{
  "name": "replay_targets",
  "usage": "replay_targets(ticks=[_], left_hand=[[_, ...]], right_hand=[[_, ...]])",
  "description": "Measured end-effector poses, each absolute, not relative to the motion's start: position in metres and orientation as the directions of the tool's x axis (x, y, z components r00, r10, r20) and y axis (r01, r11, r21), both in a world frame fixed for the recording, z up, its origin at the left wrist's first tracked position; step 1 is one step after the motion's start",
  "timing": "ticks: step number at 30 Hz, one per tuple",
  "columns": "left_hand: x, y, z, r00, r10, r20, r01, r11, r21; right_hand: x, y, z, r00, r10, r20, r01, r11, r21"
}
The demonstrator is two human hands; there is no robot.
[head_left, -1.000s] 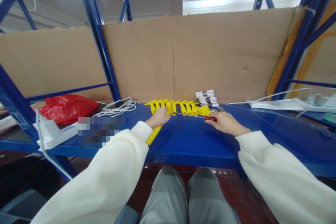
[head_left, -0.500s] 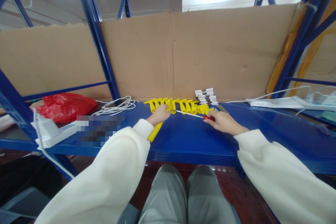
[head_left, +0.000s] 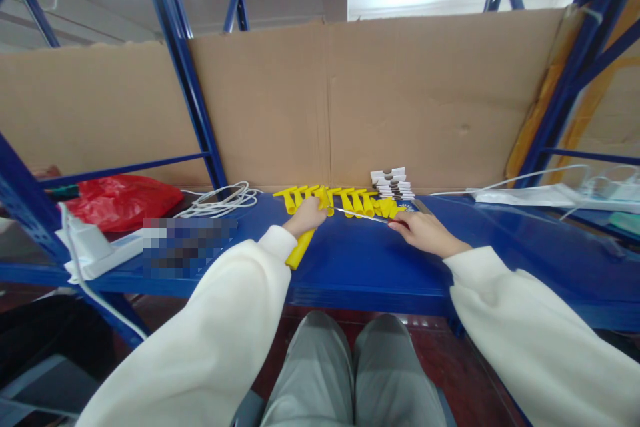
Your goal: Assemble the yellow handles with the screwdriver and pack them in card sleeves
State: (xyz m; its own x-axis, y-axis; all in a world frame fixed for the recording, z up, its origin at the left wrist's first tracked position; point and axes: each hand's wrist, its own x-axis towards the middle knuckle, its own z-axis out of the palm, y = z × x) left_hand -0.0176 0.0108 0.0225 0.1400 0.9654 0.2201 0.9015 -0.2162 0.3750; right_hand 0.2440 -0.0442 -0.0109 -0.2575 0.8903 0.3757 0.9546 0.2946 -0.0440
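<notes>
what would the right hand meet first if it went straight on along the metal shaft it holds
Likely the yellow tool in the left hand, with the metal shaft leading; whether they touch is unclear.

loose cream sleeves (head_left: 210,327), close cuffs (head_left: 457,261); grey trousers (head_left: 317,373)

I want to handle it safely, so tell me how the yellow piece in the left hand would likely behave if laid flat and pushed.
The yellow piece looks stiff, since it runs straight out past the left hand. Its smooth-looking surface suggests it may slide on the blue shelf. Its long part looks rounded, so it could roll slightly.
</notes>
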Motion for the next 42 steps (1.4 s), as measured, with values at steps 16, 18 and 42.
replay_targets(ticks=[16,18,42], left_hand=[[-0.013,0.011,0.019,0.148,0.959,0.243,0.905,-0.230,0.357],[-0.013,0.009,0.019,0.149,0.959,0.243,0.905,-0.231,0.356],[-0.014,0.013,0.013,0.115,0.962,0.246,0.885,-0.212,0.415]], right_hand=[[0.249,-0.040,-0.013,-0.275,0.889,0.366,0.953,0.302,-0.018],[0.249,-0.039,-0.014,-0.289,0.885,0.366,0.942,0.330,-0.053],[0.252,-0.038,-0.017,-0.283,0.867,0.409,0.954,0.299,0.027]])
